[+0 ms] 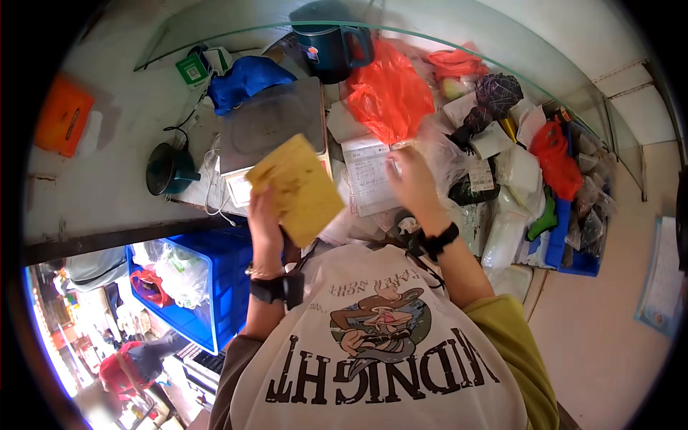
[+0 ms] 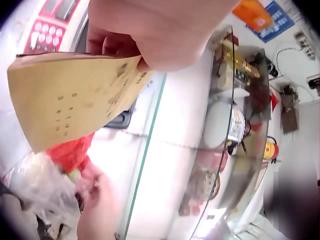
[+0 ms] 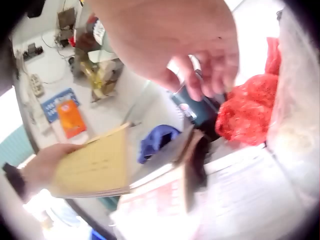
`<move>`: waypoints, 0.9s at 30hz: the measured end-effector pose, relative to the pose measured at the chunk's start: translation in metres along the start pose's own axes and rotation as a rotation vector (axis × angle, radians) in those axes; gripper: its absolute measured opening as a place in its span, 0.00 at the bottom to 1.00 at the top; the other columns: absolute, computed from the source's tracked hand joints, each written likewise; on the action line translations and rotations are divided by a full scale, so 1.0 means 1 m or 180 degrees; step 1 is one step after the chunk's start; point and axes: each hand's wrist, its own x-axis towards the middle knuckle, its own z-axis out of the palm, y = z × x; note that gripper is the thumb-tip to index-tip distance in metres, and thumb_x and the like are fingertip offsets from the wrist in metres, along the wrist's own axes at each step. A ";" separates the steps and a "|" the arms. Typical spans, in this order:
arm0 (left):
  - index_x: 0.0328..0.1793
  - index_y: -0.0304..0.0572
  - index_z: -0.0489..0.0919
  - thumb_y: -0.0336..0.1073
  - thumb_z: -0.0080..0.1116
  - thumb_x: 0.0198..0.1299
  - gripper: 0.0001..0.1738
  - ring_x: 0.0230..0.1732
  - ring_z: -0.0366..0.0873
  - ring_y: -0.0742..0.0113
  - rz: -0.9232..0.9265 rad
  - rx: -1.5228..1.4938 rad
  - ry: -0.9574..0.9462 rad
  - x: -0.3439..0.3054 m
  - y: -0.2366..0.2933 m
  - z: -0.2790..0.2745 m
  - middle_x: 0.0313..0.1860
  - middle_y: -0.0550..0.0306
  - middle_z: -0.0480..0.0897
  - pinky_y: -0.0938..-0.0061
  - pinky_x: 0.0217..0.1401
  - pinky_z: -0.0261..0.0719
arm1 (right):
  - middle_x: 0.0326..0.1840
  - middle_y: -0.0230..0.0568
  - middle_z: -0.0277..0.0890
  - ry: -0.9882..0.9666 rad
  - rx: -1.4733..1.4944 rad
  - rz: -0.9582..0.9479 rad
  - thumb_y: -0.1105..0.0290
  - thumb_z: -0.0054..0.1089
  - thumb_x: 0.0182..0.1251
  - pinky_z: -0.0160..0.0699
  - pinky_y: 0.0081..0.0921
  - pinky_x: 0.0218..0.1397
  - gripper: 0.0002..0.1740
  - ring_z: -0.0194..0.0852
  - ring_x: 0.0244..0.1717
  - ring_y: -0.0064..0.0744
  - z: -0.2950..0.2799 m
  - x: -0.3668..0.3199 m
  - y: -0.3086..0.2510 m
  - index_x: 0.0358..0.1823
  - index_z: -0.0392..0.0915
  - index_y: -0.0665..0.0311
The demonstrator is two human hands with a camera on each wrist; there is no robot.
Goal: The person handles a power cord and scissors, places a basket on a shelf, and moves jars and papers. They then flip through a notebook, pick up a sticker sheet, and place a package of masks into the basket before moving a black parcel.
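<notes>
My left hand [image 1: 264,218] grips a worn yellow booklet [image 1: 301,193] by its edge, thumb on one side. The booklet is tilted up in front of a scale's grey platform [image 1: 272,122], and its cover shows small printed marks in the left wrist view. My right hand [image 1: 414,183] is over the right part of a handwritten sheet [image 1: 367,175], just below a red plastic bag [image 1: 390,89]. In the right wrist view its fingers [image 3: 217,75] hang loosely bent, and nothing held shows between them. A clear plastic bag [image 1: 441,154] lies beside this hand.
A dark green mug [image 1: 326,54] stands behind the scale, near a glass shelf edge. A blue cloth-like bundle [image 1: 247,80] and a green cup [image 1: 168,168] are at left. Bags and papers crowd the right, with a blue tray [image 1: 577,261]. A blue crate [image 1: 233,276] sits lower left.
</notes>
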 end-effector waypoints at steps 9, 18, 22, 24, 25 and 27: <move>0.67 0.42 0.66 0.33 0.46 0.67 0.22 0.58 0.73 0.63 -0.0028 -0.0279 0.0456 0.043 0.027 -0.076 0.58 0.54 0.74 0.70 0.57 0.72 | 0.51 0.59 0.72 -0.0854 -0.1286 0.2122 0.60 0.60 0.55 0.68 0.45 0.59 0.23 0.68 0.57 0.59 0.110 -0.018 0.066 0.45 0.76 0.74; 0.62 0.39 0.72 0.29 0.41 0.70 0.17 0.56 0.71 0.73 0.0676 0.0730 -0.0346 0.080 0.041 -0.096 0.55 0.58 0.76 0.76 0.59 0.68 | 0.39 0.49 0.80 -0.0405 0.0220 0.1809 0.61 0.76 0.39 0.78 0.35 0.42 0.29 0.80 0.39 0.44 0.149 -0.050 0.125 0.39 0.76 0.74; 0.52 0.37 0.78 0.29 0.41 0.70 0.13 0.51 0.71 0.76 0.0431 0.0899 -0.0517 0.089 0.034 -0.100 0.49 0.60 0.78 0.80 0.56 0.67 | 0.37 0.46 0.78 -0.0008 -0.0081 0.2232 0.68 0.73 0.44 0.77 0.31 0.41 0.24 0.78 0.38 0.37 0.108 -0.036 0.078 0.40 0.73 0.73; 0.50 0.37 0.78 0.29 0.41 0.69 0.13 0.49 0.72 0.76 0.0388 0.0857 -0.0620 0.091 0.030 -0.101 0.48 0.61 0.78 0.81 0.55 0.67 | 0.38 0.45 0.78 0.0133 -0.0453 0.1730 0.71 0.71 0.47 0.76 0.30 0.41 0.23 0.76 0.37 0.33 0.097 -0.032 0.073 0.43 0.71 0.70; 0.49 0.37 0.78 0.29 0.42 0.69 0.13 0.48 0.72 0.76 0.0437 0.1011 -0.0668 0.090 0.034 -0.096 0.46 0.61 0.78 0.81 0.54 0.68 | 0.38 0.45 0.78 0.0156 -0.0468 0.1738 0.71 0.71 0.47 0.76 0.30 0.41 0.23 0.76 0.37 0.33 0.090 -0.032 0.068 0.43 0.71 0.70; 0.49 0.37 0.79 0.29 0.42 0.69 0.12 0.46 0.73 0.76 0.0517 0.1143 -0.0740 0.088 0.041 -0.085 0.44 0.62 0.79 0.81 0.52 0.68 | 0.40 0.44 0.77 0.0083 0.0257 0.1827 0.73 0.69 0.47 0.74 0.28 0.42 0.22 0.74 0.37 0.32 0.075 -0.028 0.058 0.44 0.71 0.68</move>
